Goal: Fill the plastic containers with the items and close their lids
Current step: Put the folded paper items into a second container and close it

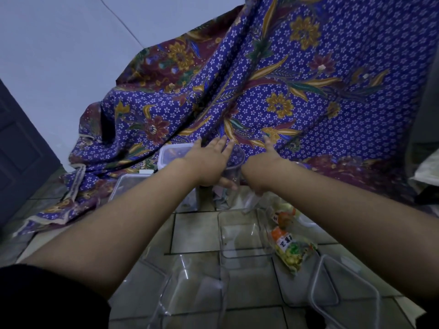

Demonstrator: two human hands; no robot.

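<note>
Clear round plastic tub (234, 162), at twelve o'clock of the empty clear rectangular container (242, 236) on the tiled floor, sits gripped in the left hand (209, 162); the right hand (263, 167) meets its other side, and I cannot tell its grip. Filling seems the step in hand, and next the colourful snack packet (289, 248) at three o'clock likely needs emptying into a container.

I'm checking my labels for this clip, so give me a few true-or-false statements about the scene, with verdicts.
1. A snack bag lies on the tiled floor beside an open container. True.
2. That container is packed full. False: it looks empty.
3. The cloth is plain white. False: it is purple with a flower pattern.
4. The left hand and right hand both reach toward the cloth. True.
5. A clear cup is between the two hands. True.
</note>
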